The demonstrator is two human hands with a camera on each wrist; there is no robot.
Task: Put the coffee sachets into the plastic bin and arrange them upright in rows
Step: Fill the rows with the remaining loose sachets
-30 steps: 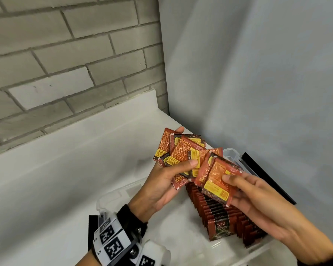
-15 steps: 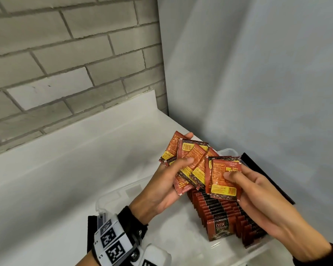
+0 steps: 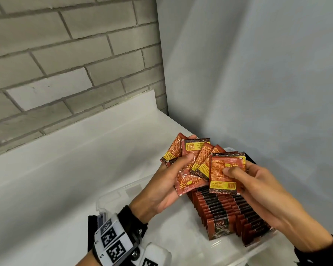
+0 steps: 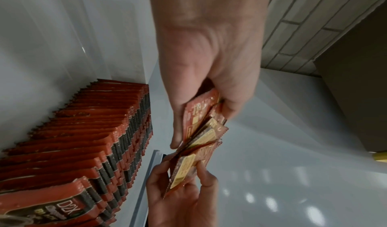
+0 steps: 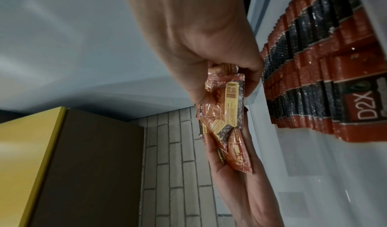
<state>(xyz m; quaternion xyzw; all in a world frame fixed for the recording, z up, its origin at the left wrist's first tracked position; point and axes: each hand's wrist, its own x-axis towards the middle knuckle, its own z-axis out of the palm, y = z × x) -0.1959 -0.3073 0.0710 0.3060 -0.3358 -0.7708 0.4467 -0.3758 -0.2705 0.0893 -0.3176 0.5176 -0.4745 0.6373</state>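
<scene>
Above the plastic bin (image 3: pixel 112 196), the left hand (image 3: pixel 161 187) grips fanned coffee sachets (image 3: pixel 195 160); the right hand (image 3: pixel 258 187) pinches one sachet (image 3: pixel 226 174), now squared upright rather than tilted as before.

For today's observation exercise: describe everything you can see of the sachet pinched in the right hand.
The sachet is a flat, glossy foil-like packet, red-orange with a dark speckled top band, yellow label panels and a barcode strip near its lower edge. It shows its printed back, roughly upright, above the rows in the bin. The right hand pinches it, thumb on the face, fingers behind. Its left edge overlaps the fan of sachets in the left hand.
</scene>
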